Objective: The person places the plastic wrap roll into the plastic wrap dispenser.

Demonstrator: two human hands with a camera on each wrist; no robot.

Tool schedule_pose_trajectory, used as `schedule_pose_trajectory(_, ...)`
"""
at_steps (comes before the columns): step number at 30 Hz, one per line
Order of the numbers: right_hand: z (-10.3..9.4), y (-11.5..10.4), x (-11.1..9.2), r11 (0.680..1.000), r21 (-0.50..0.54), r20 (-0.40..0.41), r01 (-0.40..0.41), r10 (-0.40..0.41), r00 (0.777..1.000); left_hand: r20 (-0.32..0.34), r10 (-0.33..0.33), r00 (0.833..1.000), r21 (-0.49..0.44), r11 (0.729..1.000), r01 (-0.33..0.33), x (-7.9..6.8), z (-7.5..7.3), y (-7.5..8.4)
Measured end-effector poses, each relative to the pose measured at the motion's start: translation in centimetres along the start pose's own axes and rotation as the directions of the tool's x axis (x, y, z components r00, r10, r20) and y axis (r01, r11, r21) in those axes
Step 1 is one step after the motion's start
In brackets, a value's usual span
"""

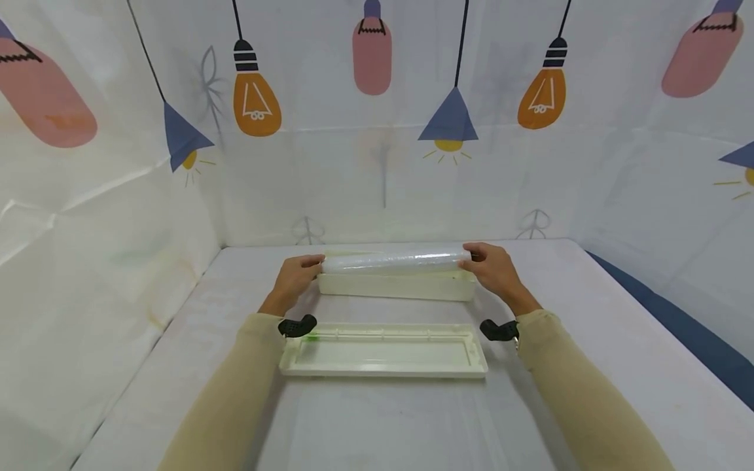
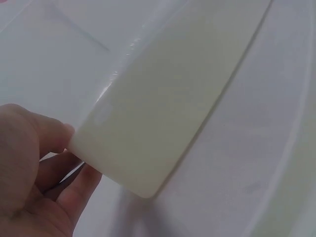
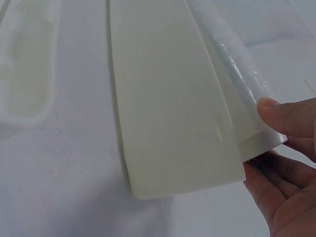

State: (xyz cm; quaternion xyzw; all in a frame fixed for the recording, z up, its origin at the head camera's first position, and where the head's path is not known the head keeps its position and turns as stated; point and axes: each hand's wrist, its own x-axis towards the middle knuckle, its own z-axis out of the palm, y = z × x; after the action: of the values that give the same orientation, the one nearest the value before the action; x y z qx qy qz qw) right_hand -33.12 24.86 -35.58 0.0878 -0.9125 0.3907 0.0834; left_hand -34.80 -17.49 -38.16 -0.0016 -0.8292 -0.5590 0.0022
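A shiny roll of cling film (image 1: 397,261) lies along the top of a long cream box (image 1: 394,286), its right end a little higher than its left. My left hand (image 1: 296,278) holds the roll's left end, with the thumb at the box's corner in the left wrist view. At the other end my right hand (image 1: 493,267) pinches the roll, thumb on top and fingers beneath, as the right wrist view shows. Nearer to me lies a cream lid (image 1: 383,356), inner side up, with a bar along its far edge and a small green mark at its left.
The white-covered table (image 1: 383,425) carries the box and lid. A white sheet (image 1: 377,183) printed with lamps and bulbs hangs behind and at the sides. Dark blue fabric (image 1: 677,320) shows past the table's right edge. Black straps sit at both wrists.
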Motion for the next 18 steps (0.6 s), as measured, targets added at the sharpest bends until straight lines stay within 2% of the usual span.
schedule_pose_trajectory(7, 0.05, 0.24, 0.07, 0.999, 0.020, 0.020, -0.037, 0.036, 0.999, -0.010, -0.005, 1.000, -0.033, 0.999, 0.005, -0.08, 0.06, -0.09)
schedule_pose_trajectory(18, -0.38, 0.71, 0.49, 0.999, -0.036, 0.058, 0.011, -0.009, 0.998, -0.022, 0.030, 0.999, -0.022, 0.999, -0.031, -0.85, 0.16, 0.20)
